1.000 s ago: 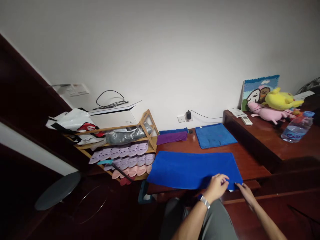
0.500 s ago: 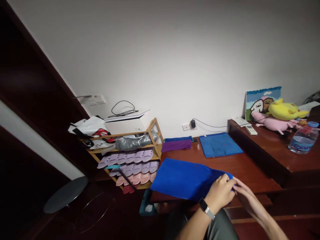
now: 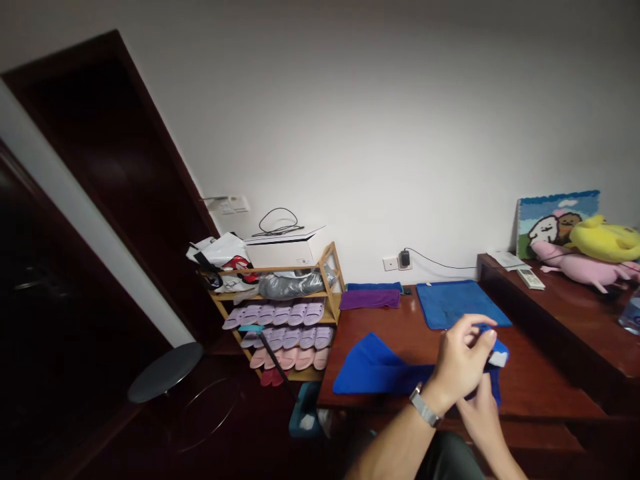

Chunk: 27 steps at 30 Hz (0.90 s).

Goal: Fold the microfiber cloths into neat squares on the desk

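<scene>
Left hand (image 3: 465,357) pinching bright-blue cloth (image 3: 373,373) (white patch (image 3: 498,359) showing), right hand (image 3: 481,412) below

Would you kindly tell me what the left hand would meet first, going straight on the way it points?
Past the bright blue cloth it holds, the left hand would probably meet the raised wooden ledge first, though depth is unclear.
</scene>
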Tool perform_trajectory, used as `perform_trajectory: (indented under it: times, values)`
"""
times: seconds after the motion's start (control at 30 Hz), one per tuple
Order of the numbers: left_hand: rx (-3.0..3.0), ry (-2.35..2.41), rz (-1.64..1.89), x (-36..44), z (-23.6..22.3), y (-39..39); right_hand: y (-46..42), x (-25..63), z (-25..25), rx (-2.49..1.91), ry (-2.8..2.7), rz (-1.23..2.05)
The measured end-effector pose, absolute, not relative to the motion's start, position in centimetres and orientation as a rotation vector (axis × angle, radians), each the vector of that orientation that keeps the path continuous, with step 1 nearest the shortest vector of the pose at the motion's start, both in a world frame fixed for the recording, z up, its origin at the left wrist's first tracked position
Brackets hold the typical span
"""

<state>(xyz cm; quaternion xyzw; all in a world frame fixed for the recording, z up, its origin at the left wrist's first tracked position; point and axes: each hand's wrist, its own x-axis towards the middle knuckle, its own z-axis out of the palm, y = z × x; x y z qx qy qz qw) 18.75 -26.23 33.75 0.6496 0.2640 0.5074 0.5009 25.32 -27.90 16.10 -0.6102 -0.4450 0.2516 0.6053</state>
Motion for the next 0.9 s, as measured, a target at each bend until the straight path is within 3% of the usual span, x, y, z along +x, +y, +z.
perform_trajectory:
  times: [0.27,0.57,0.77,0.9]
  values:
    - [2.131,0.451,1.417,16.0,40.3,-27.4,-28.6,27.3,20.9,-1.353,-1.257,0.424]
    - [2.402,0.721,1.952,8.3,43.6,-25.5,-29.7,31.7,17.5,-1.445,-1.499,-0.051]
    - [2.863,0.837,1.909,6.9,44.1,-25.7,-30.2,31.5,18.4,-1.481,-1.396,0.135]
    - [2.969,1.135,1.704,3.0,44.6,-23.8,-29.8,35.6,20.3,-1.602,-1.216,0.203]
